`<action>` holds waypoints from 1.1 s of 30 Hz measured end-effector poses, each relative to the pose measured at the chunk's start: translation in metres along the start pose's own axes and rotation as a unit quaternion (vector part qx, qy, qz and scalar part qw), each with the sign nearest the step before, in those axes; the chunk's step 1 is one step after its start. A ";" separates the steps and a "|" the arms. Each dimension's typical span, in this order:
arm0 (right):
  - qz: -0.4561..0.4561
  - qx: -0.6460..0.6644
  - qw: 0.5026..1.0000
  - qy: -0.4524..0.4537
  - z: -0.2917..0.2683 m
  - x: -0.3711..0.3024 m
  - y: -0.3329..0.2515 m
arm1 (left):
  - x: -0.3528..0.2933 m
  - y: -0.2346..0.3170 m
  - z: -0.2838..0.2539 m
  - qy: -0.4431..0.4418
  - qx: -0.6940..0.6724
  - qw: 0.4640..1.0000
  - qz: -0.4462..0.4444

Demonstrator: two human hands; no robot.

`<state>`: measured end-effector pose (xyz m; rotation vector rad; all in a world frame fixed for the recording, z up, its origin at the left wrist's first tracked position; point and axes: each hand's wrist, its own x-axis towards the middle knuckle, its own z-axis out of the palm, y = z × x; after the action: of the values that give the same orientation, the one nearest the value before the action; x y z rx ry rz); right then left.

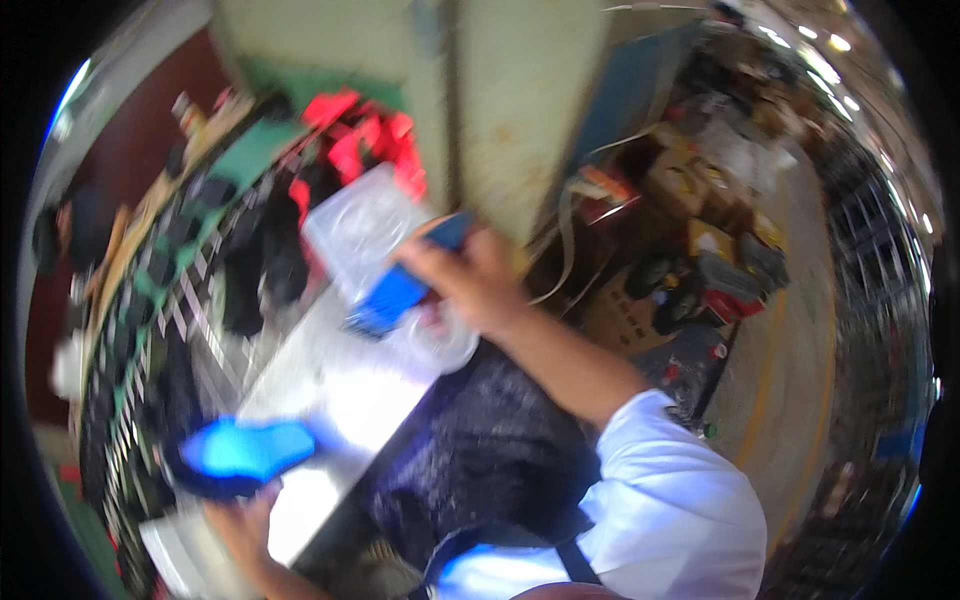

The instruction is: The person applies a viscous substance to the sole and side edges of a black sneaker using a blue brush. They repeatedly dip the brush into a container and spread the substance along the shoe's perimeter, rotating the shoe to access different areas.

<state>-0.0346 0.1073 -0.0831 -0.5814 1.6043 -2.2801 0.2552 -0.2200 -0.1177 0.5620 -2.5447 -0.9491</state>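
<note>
At the lower left, my left hand (pixel 245 520) grips a dark shoe (pixel 250 455) by its near side, with its bright blue, sole-shaped face turned up. My right hand (pixel 475 280) is closed around a blue block-like thing (pixel 395 295), too blurred to name; an orange-brown edge shows near the fingers. Just beyond that hand lies a translucent square plastic tub (pixel 365 230). Under my right wrist stands a round clear container (pixel 440 338) with something reddish in it. Both containers are on the white work surface (pixel 335 370).
A rack (pixel 205 330) with several dark shoe-like pieces curves along the left. Bright red material (pixel 365 140) is heaped behind the tub. A green-grey pillar (pixel 530 110) rises ahead. Cardboard boxes (pixel 680 180) and loose goods line the right, beside a walkway (pixel 790 350).
</note>
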 end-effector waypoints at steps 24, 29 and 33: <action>-0.059 -0.412 0.884 -0.214 -0.057 -0.031 0.015 | 0.002 0.020 0.013 0.112 -0.049 0.992 -0.013; 0.047 -0.412 0.905 -0.092 -0.051 -0.038 0.005 | 0.001 0.018 0.024 0.158 -0.020 0.982 0.106; 0.114 -0.313 0.941 -0.054 -0.045 -0.049 0.008 | -0.004 0.010 0.042 0.111 0.121 0.975 0.149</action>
<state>-0.0132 0.1636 -0.1119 -0.6024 2.2069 -1.5238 0.2372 -0.1886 -0.1409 0.3158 -2.4609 -0.4495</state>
